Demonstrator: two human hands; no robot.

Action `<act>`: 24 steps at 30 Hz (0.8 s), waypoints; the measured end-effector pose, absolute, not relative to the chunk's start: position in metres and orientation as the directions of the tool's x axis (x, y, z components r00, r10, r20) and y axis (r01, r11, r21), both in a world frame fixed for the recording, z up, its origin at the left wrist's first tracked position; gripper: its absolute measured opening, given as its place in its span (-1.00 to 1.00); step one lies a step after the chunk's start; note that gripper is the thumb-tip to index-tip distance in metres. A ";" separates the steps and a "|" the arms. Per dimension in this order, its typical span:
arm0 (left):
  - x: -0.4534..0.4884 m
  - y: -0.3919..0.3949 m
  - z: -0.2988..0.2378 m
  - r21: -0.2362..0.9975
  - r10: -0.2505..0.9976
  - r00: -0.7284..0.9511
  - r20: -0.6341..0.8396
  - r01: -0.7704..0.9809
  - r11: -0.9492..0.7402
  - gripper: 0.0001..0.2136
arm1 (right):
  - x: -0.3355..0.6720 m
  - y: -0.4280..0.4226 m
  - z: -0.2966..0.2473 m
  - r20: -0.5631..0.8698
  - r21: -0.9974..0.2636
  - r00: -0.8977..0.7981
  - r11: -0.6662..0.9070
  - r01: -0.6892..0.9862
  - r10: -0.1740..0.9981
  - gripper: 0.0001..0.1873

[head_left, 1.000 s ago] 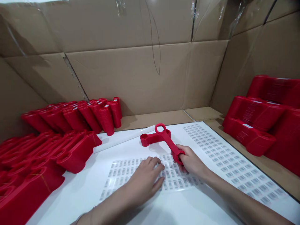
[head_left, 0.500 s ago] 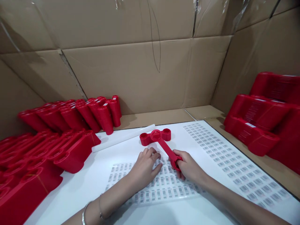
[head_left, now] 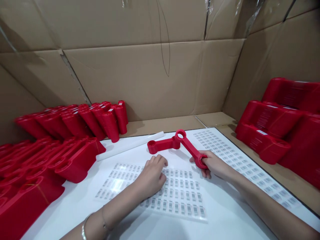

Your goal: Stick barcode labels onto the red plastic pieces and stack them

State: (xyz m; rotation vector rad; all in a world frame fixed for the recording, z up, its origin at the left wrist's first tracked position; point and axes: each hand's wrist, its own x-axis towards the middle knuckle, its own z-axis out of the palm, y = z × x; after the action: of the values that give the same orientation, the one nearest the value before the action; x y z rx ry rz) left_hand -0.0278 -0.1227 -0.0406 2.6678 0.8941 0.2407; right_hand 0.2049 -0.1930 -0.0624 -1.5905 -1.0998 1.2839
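My right hand [head_left: 213, 164] grips one end of a red plastic two-ring part [head_left: 190, 149] and holds it tilted above the white table [head_left: 220, 216]. A second red part [head_left: 161, 145] lies flat just beyond, its right end under the raised ring. My left hand [head_left: 151, 176] rests with curled fingers on a sheet of barcode stickers [head_left: 175, 196], fingertips at the sheet's upper edge. Whether it pinches a sticker is hidden.
Stacks of red parts [head_left: 45, 156] fill the left side, with more [head_left: 280, 126] on the right. A white tube [head_left: 130, 146] lies behind the sticker sheet. A second sticker sheet [head_left: 240, 163] lies at the right. Cardboard walls [head_left: 150, 76] enclose the table.
My right hand swung the held red part to the right, off the lying part's middle. My left hand stayed on the sticker sheet, which now lies lower and further left in view.
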 end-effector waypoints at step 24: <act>0.009 -0.128 -0.039 0.801 0.704 0.710 0.019 0.410 -0.436 -0.88 | 0.188 -0.210 -0.068 -0.229 -0.973 -0.060 -0.230 -0.012 0.972 -0.69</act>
State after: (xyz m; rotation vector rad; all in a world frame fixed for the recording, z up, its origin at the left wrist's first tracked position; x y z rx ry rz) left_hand 0.0094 -0.1277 -0.0386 2.0846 0.8458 0.4494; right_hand 0.1877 -0.2101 -0.0683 -1.3354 -1.1201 1.4318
